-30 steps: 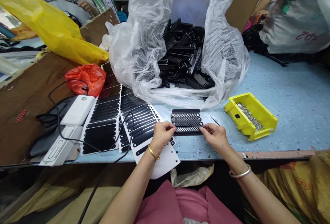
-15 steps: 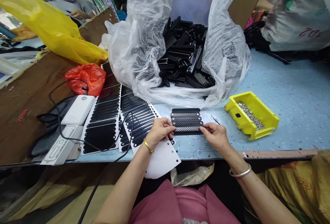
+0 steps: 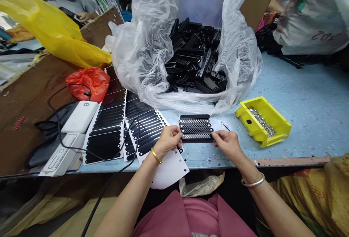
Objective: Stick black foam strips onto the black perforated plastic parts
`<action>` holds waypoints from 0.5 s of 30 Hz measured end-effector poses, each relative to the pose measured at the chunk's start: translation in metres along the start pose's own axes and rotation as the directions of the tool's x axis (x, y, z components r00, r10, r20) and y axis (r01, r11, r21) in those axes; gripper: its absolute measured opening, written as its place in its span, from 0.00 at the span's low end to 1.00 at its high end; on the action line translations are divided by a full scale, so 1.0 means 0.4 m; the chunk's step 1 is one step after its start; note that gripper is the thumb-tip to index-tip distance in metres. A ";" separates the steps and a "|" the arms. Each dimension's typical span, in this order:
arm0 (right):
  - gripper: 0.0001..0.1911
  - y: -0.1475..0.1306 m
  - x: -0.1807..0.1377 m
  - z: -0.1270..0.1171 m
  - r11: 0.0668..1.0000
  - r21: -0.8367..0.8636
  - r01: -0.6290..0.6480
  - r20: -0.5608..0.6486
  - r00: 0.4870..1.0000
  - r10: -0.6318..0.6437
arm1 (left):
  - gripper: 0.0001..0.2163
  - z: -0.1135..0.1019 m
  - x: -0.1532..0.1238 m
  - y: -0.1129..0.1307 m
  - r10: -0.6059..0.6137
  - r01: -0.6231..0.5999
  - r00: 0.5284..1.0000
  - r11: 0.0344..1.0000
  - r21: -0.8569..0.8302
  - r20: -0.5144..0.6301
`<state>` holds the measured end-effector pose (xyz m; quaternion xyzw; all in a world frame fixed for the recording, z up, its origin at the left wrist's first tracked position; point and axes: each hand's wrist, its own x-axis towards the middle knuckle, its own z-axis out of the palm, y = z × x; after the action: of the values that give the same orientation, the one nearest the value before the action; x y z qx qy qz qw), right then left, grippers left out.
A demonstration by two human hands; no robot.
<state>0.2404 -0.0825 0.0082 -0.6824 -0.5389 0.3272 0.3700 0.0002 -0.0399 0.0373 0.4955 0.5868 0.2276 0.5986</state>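
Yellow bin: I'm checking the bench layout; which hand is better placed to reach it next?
Probably the right hand: it is nearer the yellow bin, while the left hand is at the opposite end of the black strips.

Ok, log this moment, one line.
left hand: at left end of strip; right hand: at its right end; yellow bin: right, metal bits inside; plastic bag: behind, black parts inside

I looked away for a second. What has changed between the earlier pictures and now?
The left hand has swung slightly outward at the wrist, and a co-worker's hand, upper left, sits lower. Nothing was visibly taken up or let go: it and the right hand still hold the ends of the front patterned strip. The yellow bin and clear bag stayed put.
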 end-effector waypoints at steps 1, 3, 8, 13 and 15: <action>0.19 -0.002 0.000 -0.008 0.999 0.042 -0.028 0.024 0.999 0.027 | 0.05 -0.004 -0.006 -0.002 0.032 -0.031 0.999 0.998 0.049 -0.015; 0.18 -0.003 -0.001 -0.024 0.988 0.125 -0.088 0.035 0.996 0.084 | 0.08 -0.009 -0.019 -0.006 0.196 -0.167 0.974 0.959 0.229 -0.113; 0.12 0.011 -0.007 -0.046 0.973 0.196 -0.120 -0.052 0.990 0.132 | 0.06 0.039 -0.045 -0.009 0.801 -0.544 0.589 0.491 0.681 -0.107; 0.06 0.003 -0.018 -0.040 0.992 -0.060 0.107 -0.073 0.991 -0.111 | 0.09 0.135 -0.026 -0.002 0.860 -0.660 0.485 0.243 0.711 0.157; 0.07 -0.003 -0.020 -0.035 0.953 -0.183 0.242 -0.054 0.965 -0.256 | 0.10 0.157 -0.009 -0.006 0.834 -0.644 0.514 0.222 0.733 0.200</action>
<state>0.2499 -0.0924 0.0169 -0.6509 -0.6327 0.2029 0.3673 0.0570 -0.0643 0.0255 0.8762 0.3786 0.2858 0.0853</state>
